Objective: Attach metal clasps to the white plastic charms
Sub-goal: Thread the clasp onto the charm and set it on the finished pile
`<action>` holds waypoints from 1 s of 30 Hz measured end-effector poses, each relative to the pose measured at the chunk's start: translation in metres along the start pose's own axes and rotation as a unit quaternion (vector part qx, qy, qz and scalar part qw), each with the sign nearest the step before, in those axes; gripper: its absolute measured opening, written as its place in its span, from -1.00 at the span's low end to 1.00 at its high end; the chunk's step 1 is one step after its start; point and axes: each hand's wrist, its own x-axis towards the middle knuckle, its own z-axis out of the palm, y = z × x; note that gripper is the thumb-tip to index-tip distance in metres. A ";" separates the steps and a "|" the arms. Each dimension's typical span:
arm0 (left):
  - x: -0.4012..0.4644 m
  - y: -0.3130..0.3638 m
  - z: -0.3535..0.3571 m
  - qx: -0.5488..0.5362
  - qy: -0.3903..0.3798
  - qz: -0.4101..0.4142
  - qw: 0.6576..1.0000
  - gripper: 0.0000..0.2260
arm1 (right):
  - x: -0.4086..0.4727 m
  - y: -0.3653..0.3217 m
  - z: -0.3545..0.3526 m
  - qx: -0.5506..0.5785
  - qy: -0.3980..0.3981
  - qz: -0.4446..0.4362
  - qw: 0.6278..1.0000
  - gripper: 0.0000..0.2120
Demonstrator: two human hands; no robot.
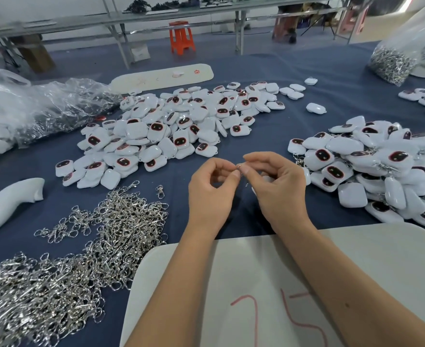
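Observation:
My left hand (211, 194) and my right hand (276, 186) meet above the blue cloth, fingertips together. Between them they pinch a small metal clasp (241, 170), whose chain hangs down a little. A white charm (266, 179) shows partly behind my right fingers, mostly hidden. A heap of white charms with dark red-rimmed faces (171, 131) lies behind my hands. A second heap of charms (371, 169), some with clasps on them, lies to the right. Loose silver clasps (81, 251) are piled at the front left.
A pale board with red marks (356, 259) lies under my forearms. A white curved plastic part (6, 204) sits at the left edge. Clear plastic bags (31, 106) lie at the back left, and a bag of clasps (391, 61) stands at the back right.

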 end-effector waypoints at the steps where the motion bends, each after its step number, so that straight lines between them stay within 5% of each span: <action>1: 0.000 0.000 0.000 0.013 0.011 0.021 1.000 -0.91 | -0.001 0.000 0.000 -0.009 -0.006 -0.006 1.000 -0.84; 13: 0.000 -0.008 -0.002 0.155 0.027 0.137 0.978 -0.85 | -0.007 -0.003 0.005 -0.117 -0.019 -0.039 0.992 -0.80; 30: 0.002 -0.005 -0.008 0.004 0.006 0.074 0.997 -0.86 | -0.004 -0.007 0.001 -0.089 -0.026 -0.070 0.993 -0.85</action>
